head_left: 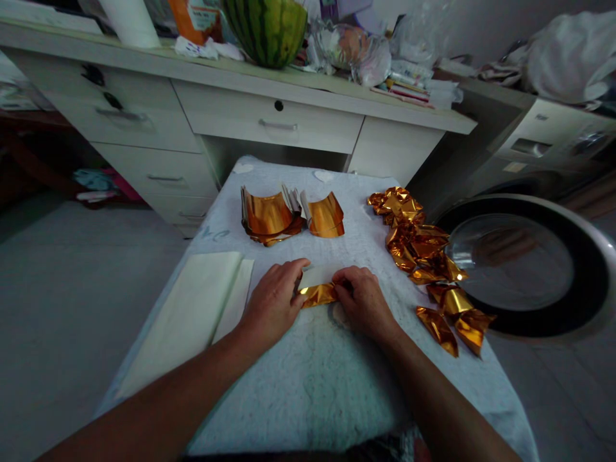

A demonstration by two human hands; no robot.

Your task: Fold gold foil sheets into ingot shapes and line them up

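Note:
A gold foil paper sheet (pixel 318 286), white on its back, lies half folded on the white towel-covered surface (pixel 312 378). My left hand (pixel 274 303) pinches its left end with the fingers closed on it. At the sheet's right end, my right hand (pixel 362 299) presses and grips the fold. A curled stack of flat gold sheets (pixel 269 217) sits further back, with a second smaller stack (pixel 326 215) beside it. Along the right edge lie several folded gold pieces (pixel 423 253).
A pile of cream paper (pixel 192 314) rests at the left of the surface. Behind stands a white desk (pixel 269 122) with drawers, a watermelon (pixel 267 29) and clutter on top. An open washing machine door (pixel 529 263) is at the right.

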